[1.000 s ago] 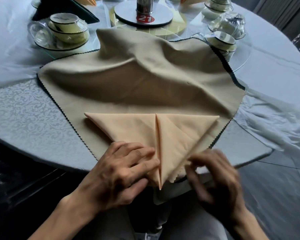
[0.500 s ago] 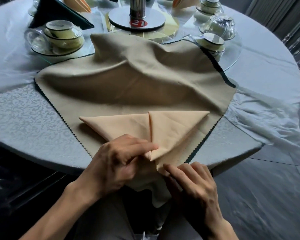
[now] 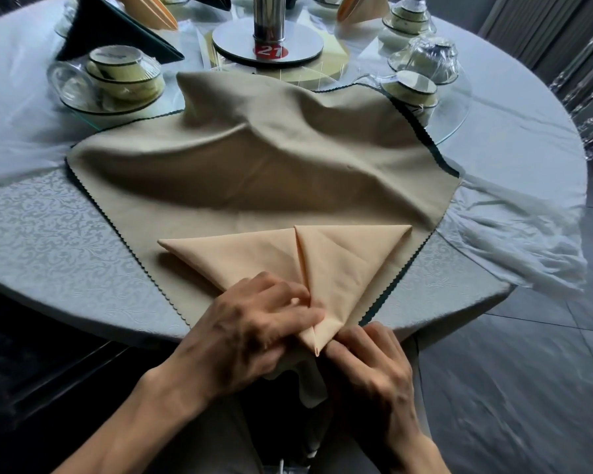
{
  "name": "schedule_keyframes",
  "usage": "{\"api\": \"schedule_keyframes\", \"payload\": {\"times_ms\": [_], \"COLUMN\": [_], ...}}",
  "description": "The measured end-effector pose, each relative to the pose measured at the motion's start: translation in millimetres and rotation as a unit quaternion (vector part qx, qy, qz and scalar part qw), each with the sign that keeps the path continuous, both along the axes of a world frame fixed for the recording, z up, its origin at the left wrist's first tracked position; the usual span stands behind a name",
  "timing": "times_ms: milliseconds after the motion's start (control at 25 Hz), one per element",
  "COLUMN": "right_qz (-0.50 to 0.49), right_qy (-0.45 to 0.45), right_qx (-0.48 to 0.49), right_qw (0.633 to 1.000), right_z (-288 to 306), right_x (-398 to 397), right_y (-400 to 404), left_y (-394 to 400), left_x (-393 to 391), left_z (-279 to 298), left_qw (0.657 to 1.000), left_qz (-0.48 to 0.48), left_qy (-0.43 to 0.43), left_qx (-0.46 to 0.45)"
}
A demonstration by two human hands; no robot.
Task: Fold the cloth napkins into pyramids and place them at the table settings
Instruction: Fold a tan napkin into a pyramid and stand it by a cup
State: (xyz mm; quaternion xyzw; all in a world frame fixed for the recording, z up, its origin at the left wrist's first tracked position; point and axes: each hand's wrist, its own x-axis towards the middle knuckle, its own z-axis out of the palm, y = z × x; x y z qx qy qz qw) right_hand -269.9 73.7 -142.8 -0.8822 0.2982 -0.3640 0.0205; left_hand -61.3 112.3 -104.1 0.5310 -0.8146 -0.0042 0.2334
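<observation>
Peach napkin (image 3: 339, 268) tip pinched by left hand (image 3: 250, 333), right hand (image 3: 367, 367) — beige cloth (image 3: 254, 165) beneath.

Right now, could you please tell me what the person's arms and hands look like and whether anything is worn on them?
Both forearms are bare as far as the frame shows: no sleeves, gloves, watch or bracelets. The left hand and right hand show no rings on the visible fingers.
</observation>
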Motion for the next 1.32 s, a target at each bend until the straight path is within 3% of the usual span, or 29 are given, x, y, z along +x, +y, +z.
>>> {"api": "schedule_keyframes", "payload": {"times_ms": [160,320,400,480,560,640,720,800,920,1080,1320], "right_qz": [0.03,0.009,-0.014,-0.012,-0.004,0.0,-0.013,-0.015,-0.017,-0.028,-0.046], "right_qy": [-0.039,-0.086,-0.04,0.075,0.212,0.277,0.266,0.266,0.281,0.317,0.332], "right_qx": [0.02,0.051,0.054,0.081,0.128,0.146,0.122,0.13,0.157,0.186,0.188], "right_qw": [0.999,0.995,0.998,0.994,0.969,0.95,0.956,0.955,0.946,0.929,0.923], "right_z": [1,42,60,64,54,38,28,27,29,36,38], "right_x": [-5,-4,16,41,56,57,50,49,50,51,52], "right_y": [3,-16,-42,-71,-90,-96,-94,-90,-85,-83,-82], "left_y": [14,17,13,13,15,12,-9,-40,-73,-73,-72], "left_x": [0,0,-5,-11,-15,-13,-10,-2,11,15,14], "left_z": [-2,4,0,-8,-11,-5,8,14,0,-11,-4], "left_qw": [1.0,0.999,0.999,0.999,0.996,0.989,0.978,0.97,0.965,0.954,0.95], "left_qz": [0.004,0.004,0.022,0.035,0.057,0.108,0.181,0.237,0.255,0.298,0.305], "left_qy": [-0.019,0.036,0.033,0.031,0.06,0.093,0.091,0.037,-0.049,-0.013,-0.052], "left_qx": [0.023,0.019,-0.001,-0.014,-0.017,-0.03,-0.045,-0.027,0.025,0.025,0.04]}}
